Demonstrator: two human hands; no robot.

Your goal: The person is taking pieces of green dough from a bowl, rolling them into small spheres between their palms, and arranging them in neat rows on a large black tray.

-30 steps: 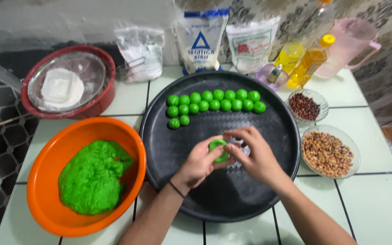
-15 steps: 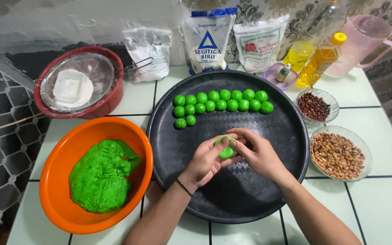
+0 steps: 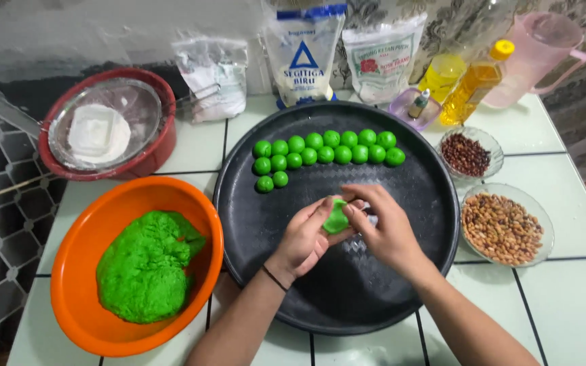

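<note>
My left hand (image 3: 304,238) and my right hand (image 3: 382,227) meet over the middle of a round black tray (image 3: 266,224), both pinching one small piece of green dough (image 3: 337,217) between their fingertips. Several green dough balls (image 3: 323,153) lie in rows at the far side of the tray. A large lump of green dough (image 3: 145,266) fills an orange bowl (image 3: 79,318) to the left of the tray.
A red bowl with a sieve and white block (image 3: 103,129) stands back left. Bags of flour (image 3: 303,51) and bottles of oil (image 3: 473,85) line the wall, with a pink jug (image 3: 544,57). Two glass dishes hold dark beans (image 3: 466,154) and peanuts (image 3: 503,227).
Both hands have stayed on the dough piece over the tray, fingers shifting slightly around it. The camera view has drifted a little.
</note>
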